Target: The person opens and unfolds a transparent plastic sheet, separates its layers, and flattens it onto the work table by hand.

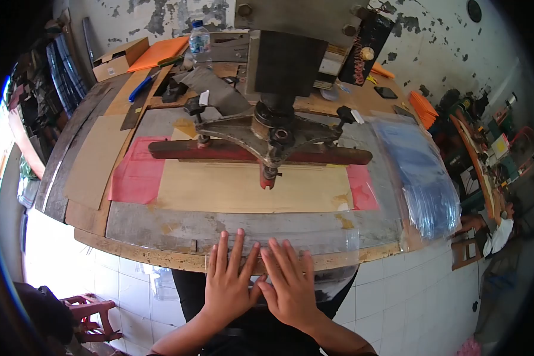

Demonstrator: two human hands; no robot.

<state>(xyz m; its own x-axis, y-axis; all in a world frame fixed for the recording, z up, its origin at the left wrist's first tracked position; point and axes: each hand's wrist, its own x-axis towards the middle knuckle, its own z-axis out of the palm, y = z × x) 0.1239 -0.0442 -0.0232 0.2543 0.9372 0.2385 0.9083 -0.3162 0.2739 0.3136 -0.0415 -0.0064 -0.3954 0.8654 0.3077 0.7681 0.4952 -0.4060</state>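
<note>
My left hand [229, 279] and my right hand [288, 283] lie side by side, palms down with fingers stretched, at the front edge of the worktable. Under them is a clear plastic sheet [332, 243], hard to make out, that reaches over the edge. Neither hand grips anything. Beyond my fingertips a tan board [255, 193] lies flat on the grey work plate [136, 222], with pink sheet [137, 169] showing at both its ends. Above the board is the long reddish bar [231, 151] of a press [273, 127]; whether it touches cannot be told.
A stack of clear bluish plastic sheets [424, 178] lies at the right. Brown cardboard [95, 160] covers the left side. Behind stand a water bottle [200, 44], an open carton [121, 59] and orange material [157, 53]. A red stool [95, 317] is on the floor.
</note>
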